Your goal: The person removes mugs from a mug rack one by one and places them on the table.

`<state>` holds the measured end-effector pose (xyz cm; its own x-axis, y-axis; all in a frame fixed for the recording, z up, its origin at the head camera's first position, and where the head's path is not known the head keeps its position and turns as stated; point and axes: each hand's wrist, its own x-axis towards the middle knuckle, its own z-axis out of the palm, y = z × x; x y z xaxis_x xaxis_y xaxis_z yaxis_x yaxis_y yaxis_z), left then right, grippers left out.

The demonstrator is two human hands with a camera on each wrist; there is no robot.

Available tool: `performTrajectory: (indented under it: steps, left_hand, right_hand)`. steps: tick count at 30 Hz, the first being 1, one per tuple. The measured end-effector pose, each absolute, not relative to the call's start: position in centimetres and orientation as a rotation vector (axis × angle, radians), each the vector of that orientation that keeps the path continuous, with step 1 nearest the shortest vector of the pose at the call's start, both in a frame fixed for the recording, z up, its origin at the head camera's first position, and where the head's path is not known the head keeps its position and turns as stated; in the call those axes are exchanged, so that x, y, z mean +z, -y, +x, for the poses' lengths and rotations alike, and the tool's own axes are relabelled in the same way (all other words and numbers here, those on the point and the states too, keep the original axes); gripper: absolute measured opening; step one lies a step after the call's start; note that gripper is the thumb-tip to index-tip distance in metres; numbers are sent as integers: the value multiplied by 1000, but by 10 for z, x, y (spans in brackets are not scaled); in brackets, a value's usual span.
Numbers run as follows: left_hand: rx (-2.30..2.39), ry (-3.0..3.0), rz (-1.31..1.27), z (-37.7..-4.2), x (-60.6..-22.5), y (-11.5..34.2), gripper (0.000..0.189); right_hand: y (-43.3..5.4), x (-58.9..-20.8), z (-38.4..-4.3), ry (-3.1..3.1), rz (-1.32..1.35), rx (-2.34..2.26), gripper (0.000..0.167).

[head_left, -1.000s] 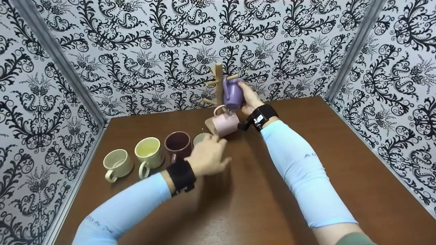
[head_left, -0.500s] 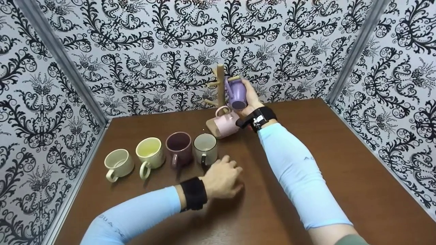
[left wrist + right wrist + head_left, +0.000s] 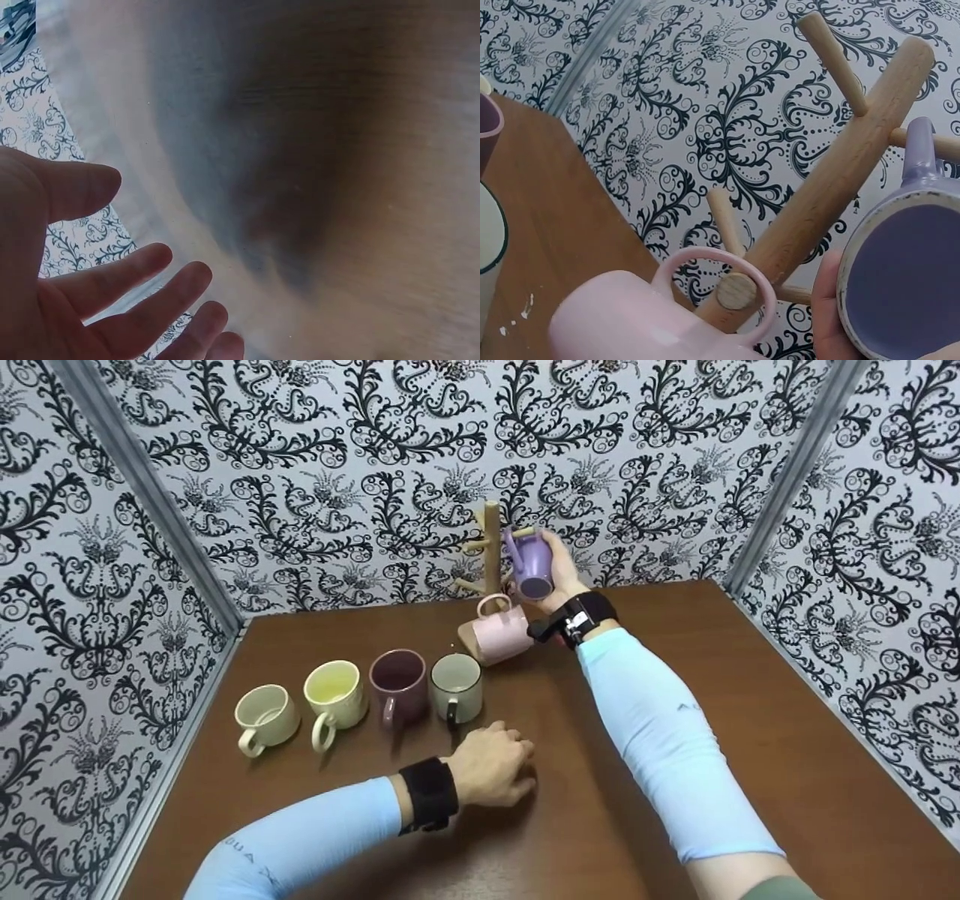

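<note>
My right hand grips a purple mug by its body, beside the upper right peg of a wooden mug tree. In the right wrist view the mug's handle overlaps that peg; whether the peg passes fully through is hard to tell. A pink mug hangs below by its handle on a low peg, tilted sideways. Near the middle of the table, my left hand holds nothing; the left wrist view shows its fingers loosely bent and apart.
Left of the tree stand a white mug with a black handle, a maroon mug, a yellow-lined mug and a cream mug in a row. Patterned walls enclose the brown table.
My left hand has drawn back from in front of the white mug toward the near side and right. The purple mug, still in my right hand, has tipped so its base faces me more.
</note>
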<state>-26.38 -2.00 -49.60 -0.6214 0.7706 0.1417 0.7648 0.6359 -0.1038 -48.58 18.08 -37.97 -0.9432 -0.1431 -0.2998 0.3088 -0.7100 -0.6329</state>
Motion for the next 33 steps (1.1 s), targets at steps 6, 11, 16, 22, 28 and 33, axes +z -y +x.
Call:
performTrajectory:
  steps: [6, 11, 16, 22, 28, 33]
  left_hand:
    - [68, 2675, -1267, -261, -494, 19, 28]
    - [97, 2651, -1244, -259, -493, 15, 27]
    - [97, 2654, -1231, -257, -493, 15, 27]
    - [82, 2630, -1225, -256, -498, 15, 27]
    - [58, 2635, -1219, -257, -501, 15, 27]
    - [42, 2641, -1217, -257, -503, 15, 26]
  right_hand:
    - [-186, -372, -485, -1035, 346, -2694, 53]
    - [-189, -365, -484, -1001, 388, -2711, 59]
    - [-189, -361, -483, -1005, 407, -2721, 59]
    - [-190, -360, -481, -1058, 326, -2716, 51]
    - [-193, -360, -479, -1082, 308, -2718, 51]
    - [-195, -358, -473, -1095, 279, -2708, 58]
